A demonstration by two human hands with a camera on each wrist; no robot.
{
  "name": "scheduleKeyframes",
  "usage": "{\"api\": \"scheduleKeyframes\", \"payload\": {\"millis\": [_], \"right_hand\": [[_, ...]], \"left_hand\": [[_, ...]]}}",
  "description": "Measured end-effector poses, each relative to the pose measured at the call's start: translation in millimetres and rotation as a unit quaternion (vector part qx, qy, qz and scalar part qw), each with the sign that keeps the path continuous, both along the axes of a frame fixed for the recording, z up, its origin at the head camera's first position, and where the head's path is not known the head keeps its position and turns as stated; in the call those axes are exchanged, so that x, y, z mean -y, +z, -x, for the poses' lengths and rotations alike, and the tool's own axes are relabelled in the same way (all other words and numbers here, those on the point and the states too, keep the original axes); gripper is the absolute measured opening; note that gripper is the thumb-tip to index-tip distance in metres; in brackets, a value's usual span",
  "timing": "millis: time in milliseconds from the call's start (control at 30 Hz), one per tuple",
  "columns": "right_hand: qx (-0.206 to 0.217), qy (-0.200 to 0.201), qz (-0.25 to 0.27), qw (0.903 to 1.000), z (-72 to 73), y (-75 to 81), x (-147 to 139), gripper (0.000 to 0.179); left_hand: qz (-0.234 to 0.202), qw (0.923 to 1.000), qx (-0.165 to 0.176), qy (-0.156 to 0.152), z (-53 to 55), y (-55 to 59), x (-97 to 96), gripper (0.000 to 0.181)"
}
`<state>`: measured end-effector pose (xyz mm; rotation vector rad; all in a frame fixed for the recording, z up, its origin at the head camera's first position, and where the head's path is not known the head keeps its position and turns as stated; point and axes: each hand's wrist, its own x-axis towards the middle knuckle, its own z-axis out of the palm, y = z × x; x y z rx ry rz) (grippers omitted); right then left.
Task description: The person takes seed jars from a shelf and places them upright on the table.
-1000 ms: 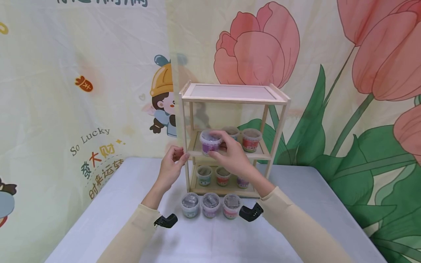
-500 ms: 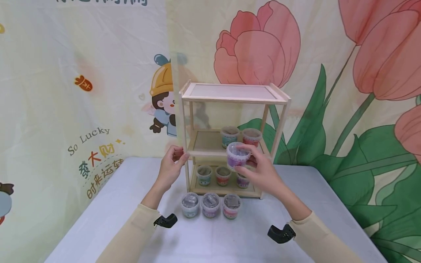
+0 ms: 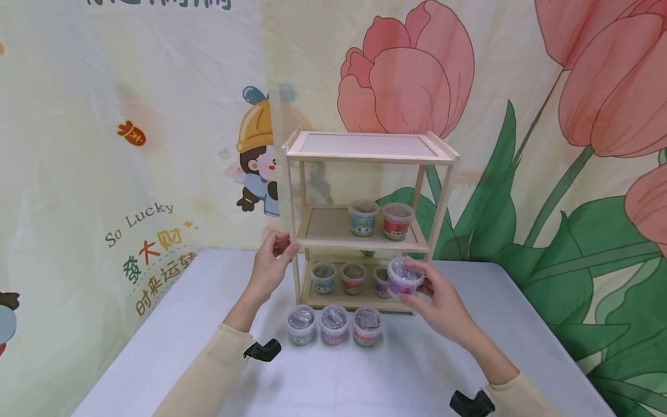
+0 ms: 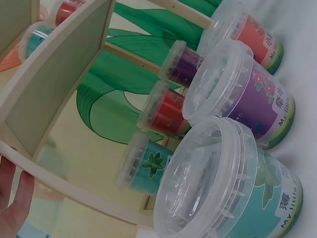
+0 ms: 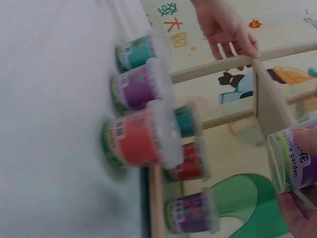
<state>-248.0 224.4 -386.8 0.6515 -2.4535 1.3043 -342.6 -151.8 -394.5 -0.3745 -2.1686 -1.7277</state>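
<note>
My right hand (image 3: 443,304) grips a small purple-labelled plastic tub (image 3: 403,279) with a clear lid, held in front of the lower right part of a wooden shelf rack (image 3: 359,245). In the right wrist view the tub (image 5: 292,161) shows "My little garden" lettering, with thumb and fingers round it. At the rack's left front post, level with the middle tier, my left hand (image 3: 271,263) pinches the wood. A teal tub (image 3: 362,219) and a red tub (image 3: 398,221) stand on the middle tier's right side.
On the bottom tier are a teal tub (image 3: 323,279), a red tub (image 3: 353,279) and a purple tub (image 3: 381,282), the last partly hidden. Three lidded tubs, teal (image 3: 301,325), purple (image 3: 333,325) and pink-red (image 3: 367,327), line up on the white table (image 3: 333,388) before the rack.
My right hand has carried the purple tub off the middle tier's left side, rightward, down and out in front of the rack. My left hand stays at the post.
</note>
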Motion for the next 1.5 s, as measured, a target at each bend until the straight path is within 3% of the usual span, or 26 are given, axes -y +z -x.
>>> {"api": "scheduleKeyframes", "payload": {"millis": [233,833,1500], "right_hand": [[0.023,-0.016,0.001,0.9996,-3.6,-28.0,-10.8,0.062],[0.066,-0.025,0.029,0.9971,-1.9,-77.1,-16.3,0.064],[0.11,-0.044,0.006,0.993,0.9,-105.9,-8.7,0.063]], "left_hand": [[-0.005,1.0,-0.003,-0.001,-0.2,0.2,-0.1,0.028],[-0.011,0.9999,0.001,-0.001,-0.9,0.3,-0.4,0.029],[-0.017,0.9998,0.007,-0.004,-1.5,0.7,-0.4,0.029]]}}
